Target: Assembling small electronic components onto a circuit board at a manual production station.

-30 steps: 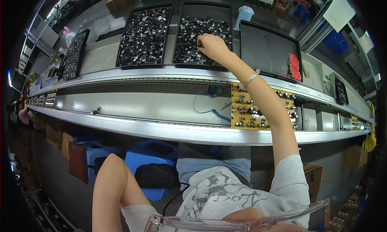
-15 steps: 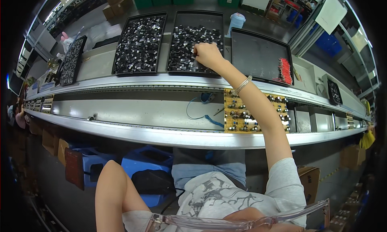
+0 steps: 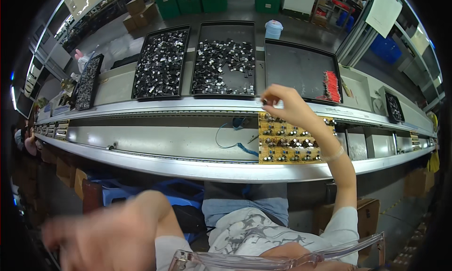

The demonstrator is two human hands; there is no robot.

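Fingers [image 3: 268, 99] of the right hand [image 3: 285, 106] pinch a small dark component [image 3: 264, 102], thumb and forefinger pressed together on it, the other fingers curled loosely behind. The component hangs in the air just above the upper left corner of the yellow circuit board [image 3: 287, 143], over the pale rail at the desk's [image 3: 165, 141] far edge. The board lies flat on the grey desk, studded with rows of small dark cylindrical parts. At 9 o'clock from the board, a blue coiled cable [image 3: 233, 139] curls across the desk.

At 11 o'clock from the hand stands the middle black tray [image 3: 225, 66], partly filled with loose dark components. Just beside it at 9 o'clock sits another black tray [image 3: 160, 63], packed more densely. At 1 o'clock from the hand is a third black tray [image 3: 299, 68], mostly bare, with a cluster of red parts [image 3: 332, 86] at its right edge. A pale blue lidded container [image 3: 274, 29] stands behind the trays at 12 o'clock.

The left hand [image 3: 108, 233] is low at 7 o'clock, blurred and close to the camera; whether its fingers are spread or closed I cannot tell.
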